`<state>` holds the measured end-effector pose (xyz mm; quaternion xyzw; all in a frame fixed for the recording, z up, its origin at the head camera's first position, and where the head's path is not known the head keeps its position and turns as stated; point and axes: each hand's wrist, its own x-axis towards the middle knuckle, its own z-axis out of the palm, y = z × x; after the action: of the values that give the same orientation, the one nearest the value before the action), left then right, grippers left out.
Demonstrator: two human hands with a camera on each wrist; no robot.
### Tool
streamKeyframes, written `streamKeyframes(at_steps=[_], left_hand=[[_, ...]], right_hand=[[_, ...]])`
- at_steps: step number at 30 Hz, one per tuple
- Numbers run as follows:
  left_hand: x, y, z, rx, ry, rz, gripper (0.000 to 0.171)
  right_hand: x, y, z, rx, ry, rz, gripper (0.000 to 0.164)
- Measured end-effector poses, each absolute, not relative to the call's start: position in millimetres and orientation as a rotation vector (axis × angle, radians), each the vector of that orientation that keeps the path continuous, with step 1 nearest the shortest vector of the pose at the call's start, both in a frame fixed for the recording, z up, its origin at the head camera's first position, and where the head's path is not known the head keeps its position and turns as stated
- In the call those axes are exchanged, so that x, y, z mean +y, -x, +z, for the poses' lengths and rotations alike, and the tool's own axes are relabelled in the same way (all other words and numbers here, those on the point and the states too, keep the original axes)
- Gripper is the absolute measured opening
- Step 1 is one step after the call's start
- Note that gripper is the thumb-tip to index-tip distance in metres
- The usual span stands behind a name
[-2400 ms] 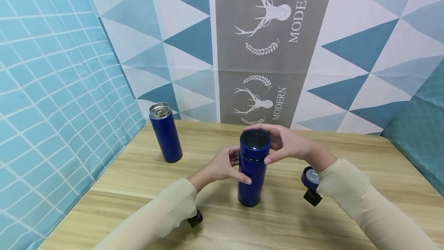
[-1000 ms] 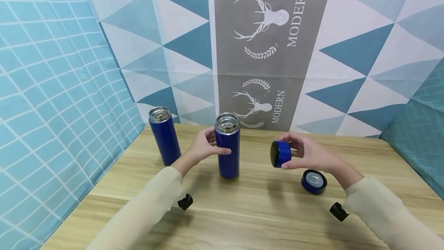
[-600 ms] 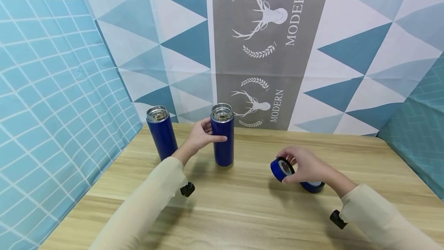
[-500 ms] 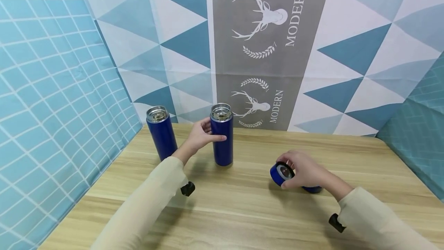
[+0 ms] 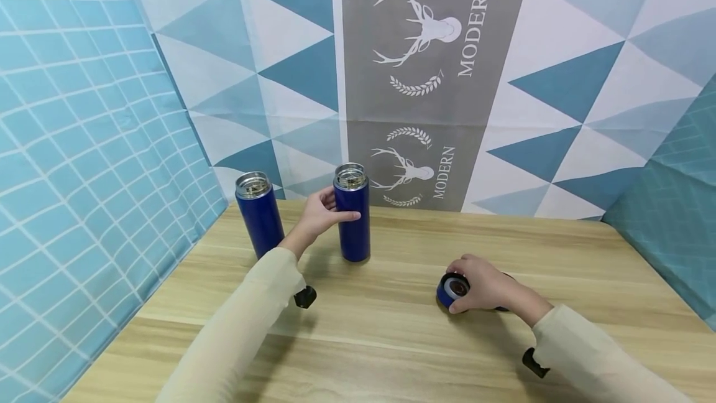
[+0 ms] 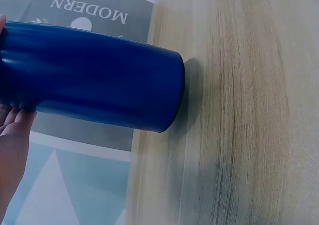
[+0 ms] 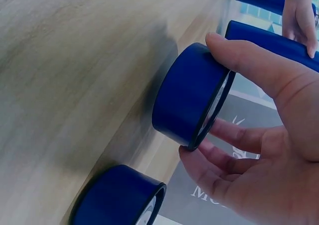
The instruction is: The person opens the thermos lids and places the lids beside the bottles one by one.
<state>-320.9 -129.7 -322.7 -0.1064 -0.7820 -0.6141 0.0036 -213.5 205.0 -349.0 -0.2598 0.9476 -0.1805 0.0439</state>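
Note:
My left hand [image 5: 320,215] grips a dark blue thermos bottle [image 5: 356,232] from its left side, thumb across the front. The bottle is upright with its steel mouth uncovered; its base is at the tabletop in the left wrist view. In my right hand [image 5: 484,283] is a blue lid [image 7: 192,93], pinched between thumb and fingers at its rim, underside facing up. It is at or just above the table. A second blue lid [image 7: 117,197] lies beside it, mostly hidden behind the right hand in the head view.
Another lidless blue thermos [image 5: 260,219] stands at the left rear, its lower part behind the left wrist. Both stand on a wooden table [image 5: 363,341]. A patterned cloth wall [image 5: 414,98] rises along the back edge, and a blue checked cloth [image 5: 84,173] borders the left.
The right hand has taken the lid off the bottle, turned it underside up and lowered it at the right. The left hand has shifted the bottle left and back, near the other thermos.

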Motion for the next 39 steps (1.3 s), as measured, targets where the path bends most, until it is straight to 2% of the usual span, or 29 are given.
streamKeyframes(at_steps=[20, 26, 32, 39], left_hand=[[-136.2, 321.0, -339.5, -2.469, 0.330, -1.894, 0.072], [-137.0, 316.7, -343.5, -2.444, 0.385, -1.882, 0.073], [-141.8, 301.8, -350.5, -2.490, 0.334, -1.776, 0.075], [-143.3, 268.1, -351.3, -2.709, 0.339, -1.321, 0.079]], right_hand=[[200.1, 210.9, -357.9, 2.938, 0.691, -0.560, 0.063], [199.5, 205.9, -359.9, 2.960, 0.640, -0.547, 0.067], [201.7, 206.0, -357.1, 2.980, 0.608, -0.525, 0.072], [212.9, 202.0, -352.8, 3.058, 0.658, -0.631, 0.072]])
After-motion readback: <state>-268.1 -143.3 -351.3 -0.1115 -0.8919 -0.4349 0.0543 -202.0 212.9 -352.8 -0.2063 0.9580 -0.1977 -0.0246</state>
